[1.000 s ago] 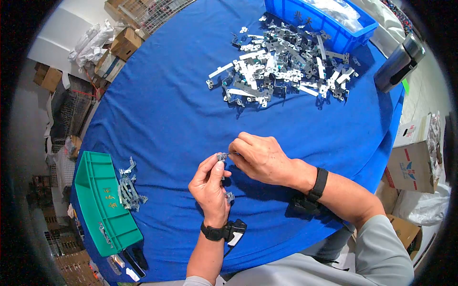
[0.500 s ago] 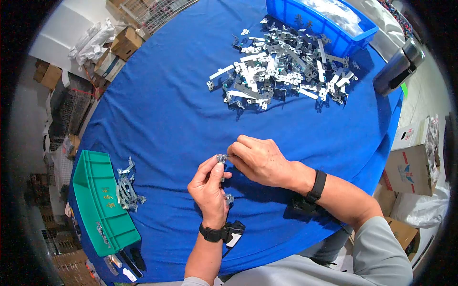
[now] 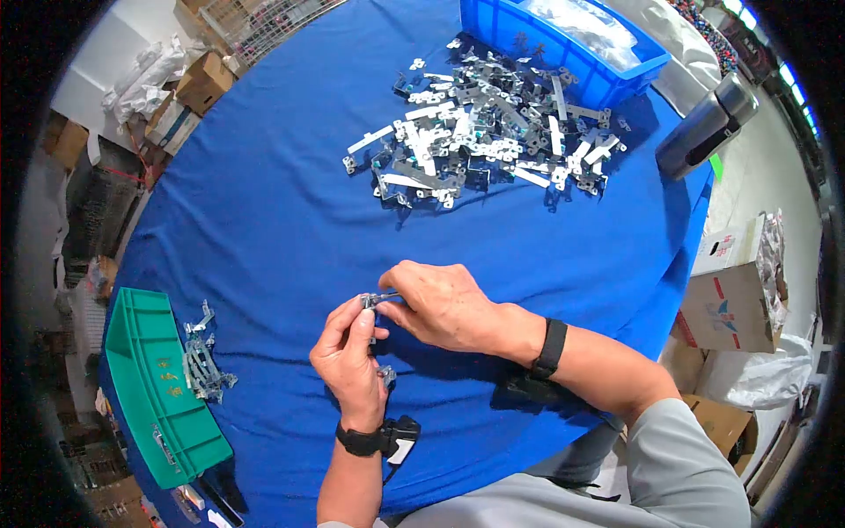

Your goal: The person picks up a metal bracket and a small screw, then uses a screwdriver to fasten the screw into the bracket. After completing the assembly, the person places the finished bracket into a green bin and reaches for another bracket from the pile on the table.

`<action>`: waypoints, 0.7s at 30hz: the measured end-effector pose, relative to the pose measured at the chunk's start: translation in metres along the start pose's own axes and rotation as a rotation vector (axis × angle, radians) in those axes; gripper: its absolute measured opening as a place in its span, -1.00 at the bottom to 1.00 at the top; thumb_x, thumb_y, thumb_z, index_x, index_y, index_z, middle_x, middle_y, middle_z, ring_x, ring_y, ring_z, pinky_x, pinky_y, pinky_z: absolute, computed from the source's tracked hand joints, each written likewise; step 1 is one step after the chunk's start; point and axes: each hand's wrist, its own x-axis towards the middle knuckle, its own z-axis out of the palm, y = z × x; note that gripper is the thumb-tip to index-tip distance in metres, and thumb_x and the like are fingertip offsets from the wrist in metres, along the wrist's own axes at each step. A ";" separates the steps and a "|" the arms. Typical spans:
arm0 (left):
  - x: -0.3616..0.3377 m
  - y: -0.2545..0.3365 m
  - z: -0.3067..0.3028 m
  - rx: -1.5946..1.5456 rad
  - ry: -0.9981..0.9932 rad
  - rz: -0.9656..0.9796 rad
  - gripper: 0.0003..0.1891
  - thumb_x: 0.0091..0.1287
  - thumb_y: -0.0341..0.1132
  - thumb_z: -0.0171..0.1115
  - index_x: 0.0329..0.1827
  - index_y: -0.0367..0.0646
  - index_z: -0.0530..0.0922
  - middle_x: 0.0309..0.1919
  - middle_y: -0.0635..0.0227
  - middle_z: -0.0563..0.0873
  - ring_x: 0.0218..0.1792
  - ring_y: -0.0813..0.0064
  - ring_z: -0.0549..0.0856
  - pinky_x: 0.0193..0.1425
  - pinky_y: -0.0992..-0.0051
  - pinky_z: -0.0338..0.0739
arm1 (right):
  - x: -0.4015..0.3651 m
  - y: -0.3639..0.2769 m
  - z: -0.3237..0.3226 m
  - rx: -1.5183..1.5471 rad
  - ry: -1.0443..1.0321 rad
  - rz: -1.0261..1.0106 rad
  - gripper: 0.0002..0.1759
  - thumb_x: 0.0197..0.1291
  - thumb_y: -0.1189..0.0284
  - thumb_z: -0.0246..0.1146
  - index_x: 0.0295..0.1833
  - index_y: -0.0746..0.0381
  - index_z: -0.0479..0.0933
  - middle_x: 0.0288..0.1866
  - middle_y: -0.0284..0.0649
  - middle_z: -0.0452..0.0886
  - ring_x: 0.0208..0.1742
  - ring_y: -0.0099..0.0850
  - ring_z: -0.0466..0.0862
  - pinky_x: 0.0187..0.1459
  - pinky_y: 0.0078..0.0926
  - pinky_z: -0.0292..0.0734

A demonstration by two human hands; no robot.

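My left hand [image 3: 352, 374] pinches a small shiny metal bracket [image 3: 367, 301] between thumb and fingertips, over the blue cloth. Close against it on the right, my right hand [image 3: 444, 306] is closed on a thin metal piece [image 3: 385, 297] that reaches to the bracket; its far end is hidden in the fingers. Another small metal part [image 3: 386, 376] shows beside the left palm. Several linked metal brackets [image 3: 208, 365] lie in a small heap to the left. A large loose pile of metal brackets [image 3: 493, 132] spreads over the far side of the table.
A green tray [image 3: 141, 370] with a few brass-coloured pieces stands at the left. Behind the pile is a blue crate [image 3: 607, 84] holding clear plastic bags. A dark flask [image 3: 709, 128] stands at the right edge. Cardboard boxes [image 3: 731, 286] sit beyond the table.
The whole view has shifted, so the table and hands appear further left. More of the thin metal piece now shows between my hands. Both keep their hold.
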 end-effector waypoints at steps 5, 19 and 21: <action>0.003 -0.010 -0.002 -0.036 0.016 0.046 -0.79 0.35 -0.49 0.33 0.03 -0.28 0.70 -0.20 0.31 0.78 -0.48 0.67 0.67 -0.63 0.75 0.33 | 0.001 -0.002 -0.007 -0.103 -0.100 -0.041 -0.84 0.24 0.46 0.32 -0.19 0.22 0.46 -0.38 -0.21 0.50 -0.36 -0.17 0.64 -0.45 -0.22 0.52; 0.002 -0.001 -0.002 -0.005 0.009 -0.020 -0.78 0.36 -0.44 0.33 0.03 -0.28 0.70 -0.24 0.30 0.78 -0.50 0.66 0.67 -0.67 0.73 0.29 | 0.004 0.000 -0.009 -0.077 -0.073 -0.096 -0.84 0.20 0.48 0.33 -0.26 0.20 0.45 -0.40 -0.23 0.46 -0.37 -0.20 0.59 -0.43 -0.24 0.48; 0.001 0.001 -0.002 0.019 0.011 -0.044 -0.78 0.37 -0.44 0.33 0.03 -0.29 0.70 -0.24 0.30 0.78 -0.51 0.66 0.67 -0.68 0.73 0.29 | 0.004 -0.001 -0.009 -0.085 -0.071 -0.103 -0.84 0.20 0.48 0.33 -0.27 0.20 0.45 -0.41 -0.23 0.45 -0.37 -0.20 0.58 -0.42 -0.24 0.47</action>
